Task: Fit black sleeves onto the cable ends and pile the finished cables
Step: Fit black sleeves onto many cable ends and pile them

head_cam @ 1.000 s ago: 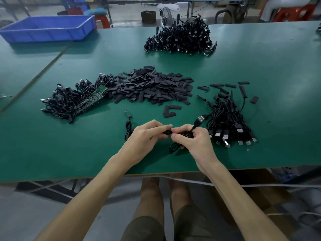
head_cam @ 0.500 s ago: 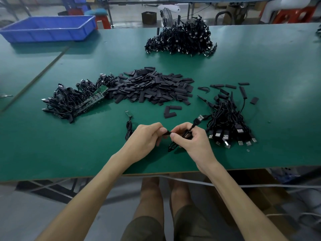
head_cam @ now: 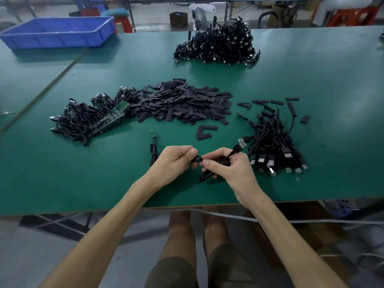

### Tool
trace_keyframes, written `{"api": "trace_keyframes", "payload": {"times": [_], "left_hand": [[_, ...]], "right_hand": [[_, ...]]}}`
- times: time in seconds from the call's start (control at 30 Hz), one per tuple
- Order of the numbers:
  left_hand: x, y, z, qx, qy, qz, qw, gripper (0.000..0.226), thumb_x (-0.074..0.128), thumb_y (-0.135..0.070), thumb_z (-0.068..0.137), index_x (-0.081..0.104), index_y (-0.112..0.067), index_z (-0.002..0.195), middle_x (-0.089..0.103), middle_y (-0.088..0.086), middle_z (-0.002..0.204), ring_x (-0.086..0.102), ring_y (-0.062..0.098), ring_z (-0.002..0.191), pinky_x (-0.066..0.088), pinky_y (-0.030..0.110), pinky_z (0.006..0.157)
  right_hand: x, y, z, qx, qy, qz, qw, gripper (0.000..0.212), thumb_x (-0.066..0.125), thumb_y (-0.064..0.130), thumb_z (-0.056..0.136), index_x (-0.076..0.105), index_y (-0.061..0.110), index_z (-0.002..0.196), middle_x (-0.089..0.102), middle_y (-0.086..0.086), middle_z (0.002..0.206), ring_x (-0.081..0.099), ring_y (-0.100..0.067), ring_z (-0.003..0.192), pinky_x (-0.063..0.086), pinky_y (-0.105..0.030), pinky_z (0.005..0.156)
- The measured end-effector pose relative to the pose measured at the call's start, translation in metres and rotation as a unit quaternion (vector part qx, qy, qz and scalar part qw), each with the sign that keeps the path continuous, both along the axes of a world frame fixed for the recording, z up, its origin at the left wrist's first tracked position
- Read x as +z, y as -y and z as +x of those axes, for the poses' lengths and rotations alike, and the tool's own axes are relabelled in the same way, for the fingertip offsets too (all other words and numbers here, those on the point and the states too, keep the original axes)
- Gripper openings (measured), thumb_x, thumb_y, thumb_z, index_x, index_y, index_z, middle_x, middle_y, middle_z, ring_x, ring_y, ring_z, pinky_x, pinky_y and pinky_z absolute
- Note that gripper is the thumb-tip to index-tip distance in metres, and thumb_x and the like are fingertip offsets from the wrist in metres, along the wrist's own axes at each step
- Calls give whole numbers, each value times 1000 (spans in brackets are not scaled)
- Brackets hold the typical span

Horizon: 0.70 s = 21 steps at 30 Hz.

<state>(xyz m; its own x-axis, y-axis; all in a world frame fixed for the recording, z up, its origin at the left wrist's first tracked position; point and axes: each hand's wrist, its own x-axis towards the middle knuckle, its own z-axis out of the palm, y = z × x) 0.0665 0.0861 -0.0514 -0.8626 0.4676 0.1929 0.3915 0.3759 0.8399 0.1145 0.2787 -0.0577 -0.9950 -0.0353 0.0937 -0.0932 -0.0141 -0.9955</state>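
Over the near part of the green table (head_cam: pixel 62 183), the left hand (head_cam: pixel 174 163) pinches a black sleeve (head_cam: pixel 196 158) between thumb and curled fingers, while the right hand (head_cam: pixel 234 171) grips the coiled cable (head_cam: pixel 236 148), whose end meets the sleeve between the two thumbs.
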Motion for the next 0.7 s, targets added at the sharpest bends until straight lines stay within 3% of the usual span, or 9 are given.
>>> {"api": "trace_keyframes", "payload": {"times": [0.3, 0.4, 0.47, 0.57, 0.7], "left_hand": [[0, -1, 1, -13, -1, -16, 1000, 41, 45, -35, 106, 62, -19, 73, 50, -11, 52, 43, 6, 49, 35, 23, 52], [-2, -3, 1, -2, -40, -32, 999, 33, 46, -34, 107, 62, -13, 87, 53, -6, 63, 45, 10, 57, 37, 29, 57], [-3, -2, 1, 8, -64, -16, 998, 20, 53, -30, 105, 64, -14, 107, 59, -14, 77, 52, 6, 65, 40, 24, 61], [-4, -1, 2, 15, -153, -32, 988, 31, 66, -21, 98, 63, -23, 129, 61, -12, 110, 62, 13, 95, 48, 23, 73], [-10, -4, 9, 37, -329, -143, 933, 38, 63, -19, 99, 63, -12, 137, 66, 1, 112, 62, 21, 98, 55, 34, 80]], "right_hand": [[0, 1, -1, -13, 9, 27, 1000, 10, 81, 15, 88, 79, 24, 86, 77, -4, 76, 76, -17, 75, 52, -19, 59], [0, 0, -1, -27, 19, 9, 999, 9, 80, 17, 86, 79, 26, 85, 76, -4, 76, 72, -15, 73, 49, -19, 56], [1, 0, -2, -37, 26, -18, 999, 8, 80, 18, 85, 79, 26, 84, 77, -5, 78, 71, -13, 72, 48, -19, 55], [1, -2, -2, -50, 36, -37, 997, 13, 79, 14, 87, 80, 27, 82, 77, -12, 82, 69, -14, 73, 48, -20, 56], [2, -1, -2, -55, 44, -36, 997, 16, 78, 8, 88, 79, 21, 81, 75, -8, 74, 68, -13, 69, 48, -19, 55]]}}
